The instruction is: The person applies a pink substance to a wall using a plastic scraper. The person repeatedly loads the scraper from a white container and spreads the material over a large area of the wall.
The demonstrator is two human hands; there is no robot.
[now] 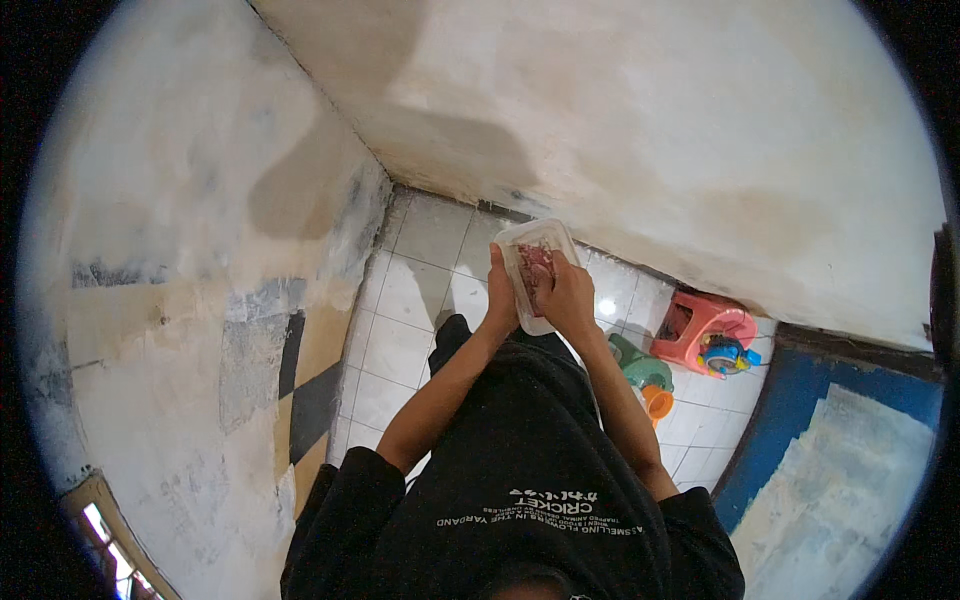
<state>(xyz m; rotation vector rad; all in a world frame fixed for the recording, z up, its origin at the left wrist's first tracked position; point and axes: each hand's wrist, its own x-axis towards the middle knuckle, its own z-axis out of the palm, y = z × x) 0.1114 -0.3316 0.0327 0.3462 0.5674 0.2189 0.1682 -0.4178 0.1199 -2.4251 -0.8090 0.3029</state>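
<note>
A translucent white plastic container (pixel 532 234) with reddish-pink pieces (pixel 535 262) inside is held up in front of my dark shirt. My left hand (pixel 502 298) is closed along the container's left side, fingers mostly hidden beneath it. My right hand (pixel 566 300) is at the container's right half, fingers bent down into it on the pink contents; whether it grips a piece there is too small to make out.
A tiled floor (pixel 395 355) lies below, bordered by stained walls (pixel 200 200). At the right stand a pink plastic stool (pixel 690 320), a blue-and-yellow object (pixel 722 356), a green plastic item (pixel 645 370) and an orange cup (pixel 657 402), beside a blue panel with a whitish patch (pixel 835 460).
</note>
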